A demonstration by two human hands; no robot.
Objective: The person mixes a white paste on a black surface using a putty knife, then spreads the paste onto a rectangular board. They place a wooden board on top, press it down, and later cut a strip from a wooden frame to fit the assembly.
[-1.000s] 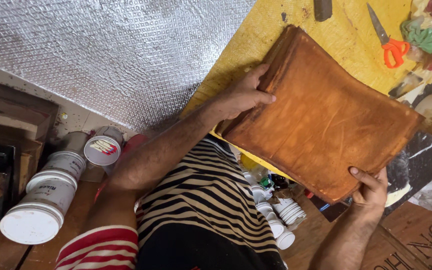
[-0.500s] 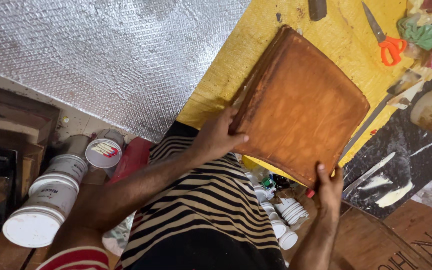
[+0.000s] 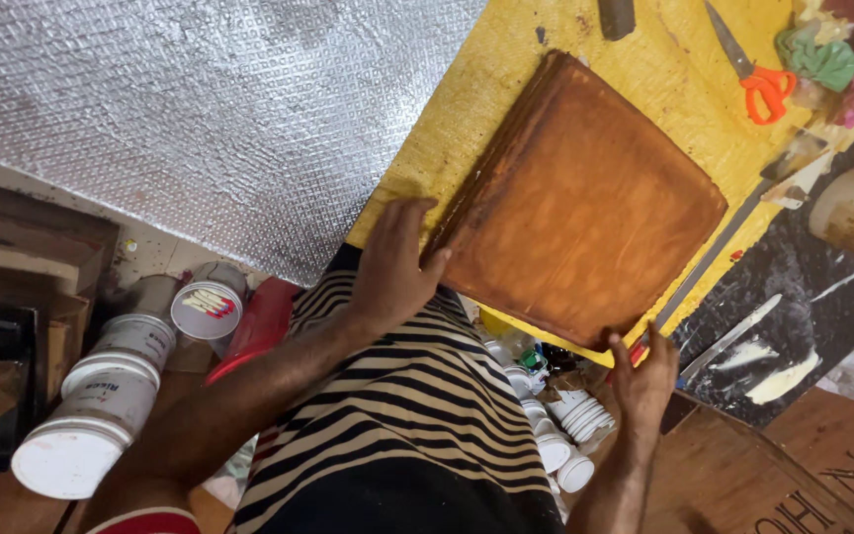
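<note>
A: Fingers first. Left hand [image 3: 392, 272]: fingers spread wide and flat, tips pressing the near left edge of the brown leather piece [image 3: 585, 203]. Right hand [image 3: 644, 381]: fingers part-curled, tips at the lower corner of the same piece; grip or mere touch, cannot tell.

B: Where does the leather lie?

A: Flat on the yellow mat [image 3: 467, 109] covering the desk, one corner reaching past the mat's near edge. Looks like a stack or fold; layered edges show along the left side.

B: How far along?

A: My reading: the piece is laid down and roughly squared, both hands at its edges. No cut, mark or tool contact visible on it, so any working of the surface is not begun.

B: Counts?

A: One leather piece. One pair of orange-handled scissors [image 3: 755, 74], well apart, top right. One long metal ruler [image 3: 719, 247] just beside the leather's right edge. White tubs [image 3: 101, 396] at left: four visible. Small white cups [image 3: 565, 435] below the desk: a cluster, too crowded to count.
</note>
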